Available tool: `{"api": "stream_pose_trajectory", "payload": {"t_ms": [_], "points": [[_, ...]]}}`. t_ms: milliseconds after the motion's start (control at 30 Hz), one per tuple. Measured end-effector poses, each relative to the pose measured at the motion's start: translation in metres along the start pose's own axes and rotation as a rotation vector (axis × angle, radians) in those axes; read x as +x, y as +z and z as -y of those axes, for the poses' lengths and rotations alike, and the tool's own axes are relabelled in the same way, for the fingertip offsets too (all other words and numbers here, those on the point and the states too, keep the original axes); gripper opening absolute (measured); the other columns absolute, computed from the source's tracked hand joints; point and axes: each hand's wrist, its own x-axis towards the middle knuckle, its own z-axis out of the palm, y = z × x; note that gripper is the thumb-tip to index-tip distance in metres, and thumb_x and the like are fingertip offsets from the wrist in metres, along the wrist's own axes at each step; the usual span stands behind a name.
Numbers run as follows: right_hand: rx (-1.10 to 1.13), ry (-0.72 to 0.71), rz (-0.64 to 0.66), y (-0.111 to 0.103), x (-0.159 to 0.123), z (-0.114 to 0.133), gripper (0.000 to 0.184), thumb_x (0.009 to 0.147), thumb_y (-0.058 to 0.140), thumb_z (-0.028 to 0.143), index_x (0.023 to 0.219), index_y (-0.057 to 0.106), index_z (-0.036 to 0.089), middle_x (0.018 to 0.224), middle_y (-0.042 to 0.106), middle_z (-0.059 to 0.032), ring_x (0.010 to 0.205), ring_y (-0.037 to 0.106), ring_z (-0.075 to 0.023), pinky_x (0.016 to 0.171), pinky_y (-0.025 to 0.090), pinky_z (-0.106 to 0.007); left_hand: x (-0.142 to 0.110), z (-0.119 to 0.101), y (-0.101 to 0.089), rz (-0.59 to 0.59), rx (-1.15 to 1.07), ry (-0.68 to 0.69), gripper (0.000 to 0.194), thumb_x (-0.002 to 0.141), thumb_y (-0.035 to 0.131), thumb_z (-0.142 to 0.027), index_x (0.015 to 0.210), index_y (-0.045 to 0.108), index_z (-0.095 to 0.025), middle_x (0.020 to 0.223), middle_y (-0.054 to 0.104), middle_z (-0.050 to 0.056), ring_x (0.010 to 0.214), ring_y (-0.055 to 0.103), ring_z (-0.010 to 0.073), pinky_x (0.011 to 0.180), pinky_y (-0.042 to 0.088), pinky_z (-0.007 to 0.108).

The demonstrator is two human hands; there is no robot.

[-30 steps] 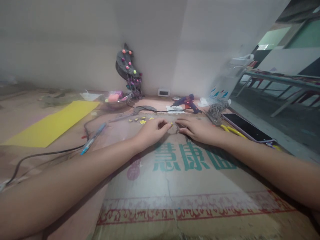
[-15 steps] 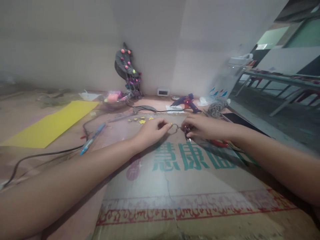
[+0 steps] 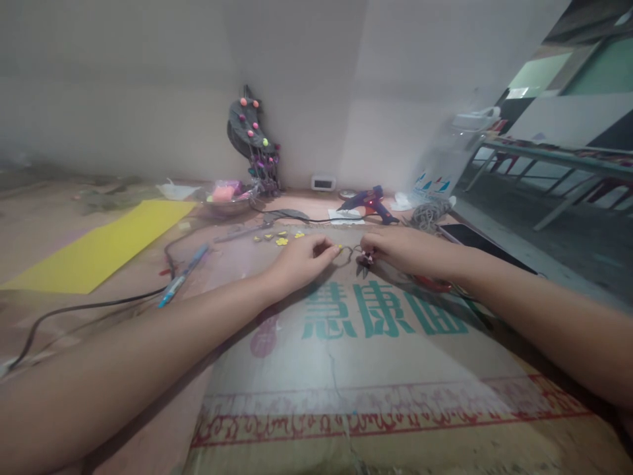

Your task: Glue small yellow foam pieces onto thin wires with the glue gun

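Note:
My left hand (image 3: pixel 299 260) rests on the cardboard sheet (image 3: pixel 376 369) with its fingers pinched on one end of a thin dark wire (image 3: pixel 347 251); a small yellow piece shows at its fingertips. My right hand (image 3: pixel 403 251) is closed round red-handled pliers (image 3: pixel 366 261), whose dark jaws point down at the other end of the wire. The red handles (image 3: pixel 432 284) stick out under my right wrist. The two hands are a few centimetres apart.
Small yellow flower cutouts (image 3: pixel 281 237) lie just beyond my left hand. A blue glue gun (image 3: pixel 368 200), twine (image 3: pixel 429 212), a phone (image 3: pixel 482 241), a blue pen (image 3: pixel 182 274), a yellow sheet (image 3: pixel 106 244), a black cable (image 3: pixel 89 305) and a beaded dark ornament (image 3: pixel 252 142) surround the work spot.
My right hand picked up the pliers from the right and brought their jaws to the wire. The left hand stayed pinched in place.

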Motion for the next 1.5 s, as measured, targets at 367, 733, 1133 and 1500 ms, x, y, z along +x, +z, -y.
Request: {"api": "stream_pose_trajectory", "payload": {"t_ms": [367,733,1133,1500], "points": [[-0.024,-0.196,0.016,0.002,0.001,-0.014,0.030,0.094,0.046,0.022,0.109,0.072,0.025,0.099,0.064,-0.0075,0.092,0.056,-0.0214,0.078,0.042,-0.032,0.000,-0.001,0.000,0.005,0.007,-0.010,0.030,0.090,0.047,-0.038,0.080,0.065,-0.016,0.077,0.067,0.003,0.069,0.055,0.0161,0.062,0.038,0.026],[0.142,-0.098,-0.323,-0.010,0.001,0.015,0.021,0.095,0.044,0.021,0.092,0.065,0.017,0.089,0.066,-0.0067,0.084,0.058,-0.0194,0.077,0.042,-0.033,0.000,-0.003,-0.001,0.004,-0.014,-0.030,0.028,0.089,0.050,-0.038,0.079,0.064,-0.016,0.075,0.065,0.002,0.068,0.053,0.0154,0.063,0.037,0.026],[0.275,-0.001,-0.675,0.026,0.000,0.024,0.036,0.099,0.035,0.036,0.127,0.051,0.019,0.119,0.060,-0.0128,0.108,0.057,-0.0251,0.090,0.046,-0.040,0.003,0.004,0.002,-0.044,-0.176,-0.069,0.024,0.089,0.050,-0.035,0.078,0.060,-0.016,0.072,0.060,0.000,0.067,0.051,0.0139,0.063,0.038,0.025],[-0.080,-0.023,-0.475,0.039,0.000,0.028,0.032,0.097,0.042,0.027,0.118,0.062,0.014,0.096,0.069,-0.0113,0.082,0.065,-0.0230,0.070,0.053,-0.037,0.010,0.011,-0.004,-0.185,-0.287,-0.107,0.026,0.088,0.052,-0.038,0.075,0.057,-0.017,0.074,0.060,0.001,0.071,0.054,0.0143,0.071,0.041,0.026]]}}
